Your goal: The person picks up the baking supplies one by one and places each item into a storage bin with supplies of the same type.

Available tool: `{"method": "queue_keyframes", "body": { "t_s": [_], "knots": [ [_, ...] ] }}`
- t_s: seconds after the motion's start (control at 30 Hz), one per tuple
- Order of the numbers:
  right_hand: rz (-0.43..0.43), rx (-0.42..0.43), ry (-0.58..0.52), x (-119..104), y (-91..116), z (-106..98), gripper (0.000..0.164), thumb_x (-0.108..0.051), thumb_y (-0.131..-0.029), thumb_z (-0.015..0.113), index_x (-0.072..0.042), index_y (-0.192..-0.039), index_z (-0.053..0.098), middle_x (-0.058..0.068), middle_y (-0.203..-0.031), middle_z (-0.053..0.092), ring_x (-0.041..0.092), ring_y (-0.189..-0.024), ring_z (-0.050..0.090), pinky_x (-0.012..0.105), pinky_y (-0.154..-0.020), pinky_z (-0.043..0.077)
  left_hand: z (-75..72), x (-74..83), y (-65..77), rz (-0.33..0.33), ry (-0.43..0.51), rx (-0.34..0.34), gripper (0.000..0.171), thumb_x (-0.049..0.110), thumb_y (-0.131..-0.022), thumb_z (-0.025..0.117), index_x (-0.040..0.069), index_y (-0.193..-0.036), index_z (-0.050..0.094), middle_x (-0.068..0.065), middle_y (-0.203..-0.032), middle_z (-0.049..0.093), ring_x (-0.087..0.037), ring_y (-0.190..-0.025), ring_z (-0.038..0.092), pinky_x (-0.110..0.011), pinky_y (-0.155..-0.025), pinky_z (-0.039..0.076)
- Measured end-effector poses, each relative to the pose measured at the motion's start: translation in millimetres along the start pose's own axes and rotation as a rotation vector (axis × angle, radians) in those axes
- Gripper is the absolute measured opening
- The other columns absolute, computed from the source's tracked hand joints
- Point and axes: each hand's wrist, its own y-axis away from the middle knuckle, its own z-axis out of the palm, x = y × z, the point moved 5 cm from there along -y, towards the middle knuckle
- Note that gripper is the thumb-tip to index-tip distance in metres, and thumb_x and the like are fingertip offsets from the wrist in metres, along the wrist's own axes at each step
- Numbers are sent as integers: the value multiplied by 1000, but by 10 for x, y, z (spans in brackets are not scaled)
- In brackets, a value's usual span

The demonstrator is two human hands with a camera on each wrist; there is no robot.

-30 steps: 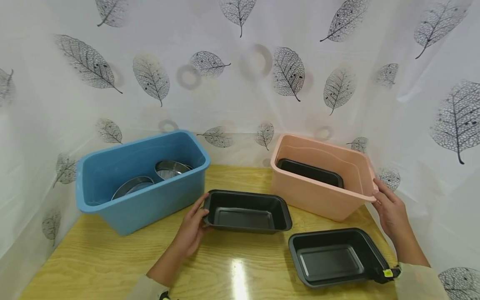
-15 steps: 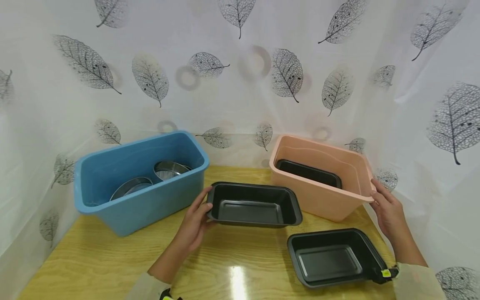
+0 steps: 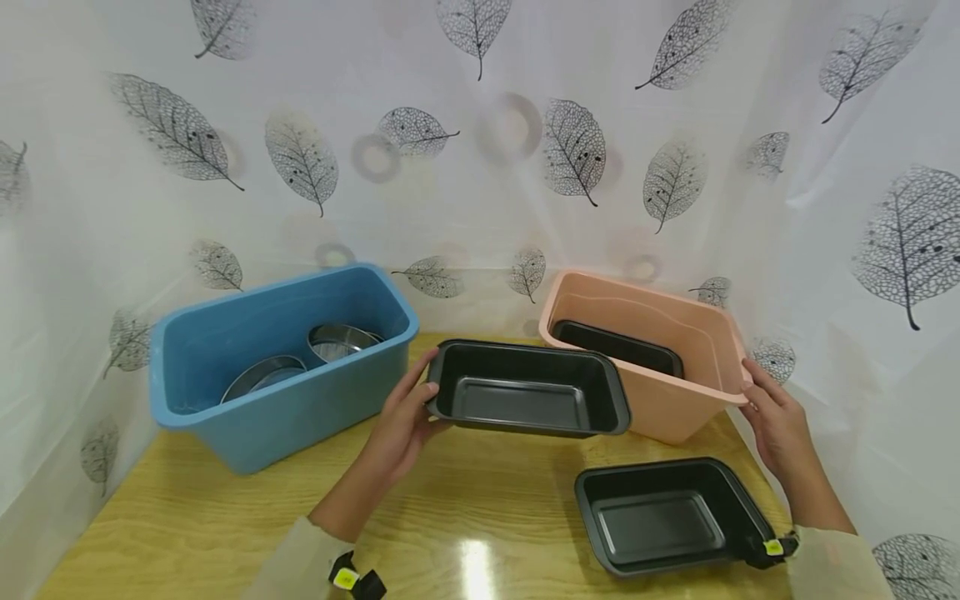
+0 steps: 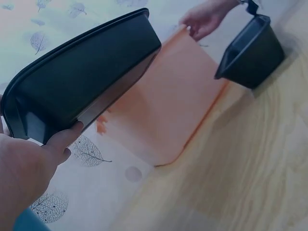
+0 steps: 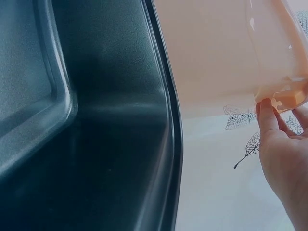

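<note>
My left hand (image 3: 401, 425) grips the left end of a dark loaf pan (image 3: 525, 392), thumb on the rim's near corner and fingers behind and under it. The pan is held up off the table, tipped so its inside faces the head view. Its right end overlaps the front of a peach plastic bin (image 3: 705, 402). My right hand (image 3: 780, 417) holds that bin's right rim, fingers over the edge. Another dark loaf pan (image 3: 660, 525) lies on the table in front of the bin, below my right wrist. Inside the bin a dark pan (image 3: 618, 347) is partly hidden by the wall.
On the left stands a blue plastic bin (image 3: 315, 417) with round metal tins (image 3: 341, 340) inside. Both bins rest on a wooden table (image 3: 225, 533), backed by a white curtain (image 3: 480, 217) with a leaf print.
The loaf pan in my left hand has risen and moved right, toward the peach bin. My right hand stays on the bin's rim.
</note>
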Motion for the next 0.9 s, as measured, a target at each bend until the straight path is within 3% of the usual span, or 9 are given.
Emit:
{"method": "queue_keyframes", "body": {
  "t_s": [0.27,0.5,0.67,0.8,0.9],
  "knots": [
    [0,2,27,-27,8,-37,60,-17,-107,49,-12,-161,24,-6,-169,17,-1,-134,42,5,-90,46,233,71,-265,30,33,-63,59,12,-103,48,27,-159,32,-14,-155,41,-20,-106,65,-39,-86,57],
    [-12,-20,31,-9,-3,5,60,-17,-107,48,-8,-161,20,-5,-170,14,7,-150,24,4,-92,45,400,126,-504,32,41,-96,59,12,-103,50,30,-157,35,-15,-154,42,-22,-106,67,-37,-84,57],
    [-18,-38,-6,9,-1,22,60,-13,-108,46,-6,-160,19,-6,-170,14,9,-153,16,5,-93,45,511,126,-680,14,9,-83,58,13,-102,52,33,-155,39,-13,-151,47,-31,-117,64,-40,-86,58],
    [-17,-31,-4,10,-4,12,59,-14,-107,47,-8,-160,21,-7,-169,15,8,-152,18,5,-92,45,615,110,-853,17,-25,-81,58,15,-101,54,34,-154,40,-10,-152,48,-41,-131,55,-49,-95,55],
    [-24,-29,2,9,-4,5,60,-15,-108,47,-8,-161,21,-6,-169,14,7,-152,20,5,-92,45,700,98,-1000,13,-56,-87,58,15,-101,53,35,-155,40,-9,-154,45,-42,-134,53,-53,-99,52]
  ]
}}
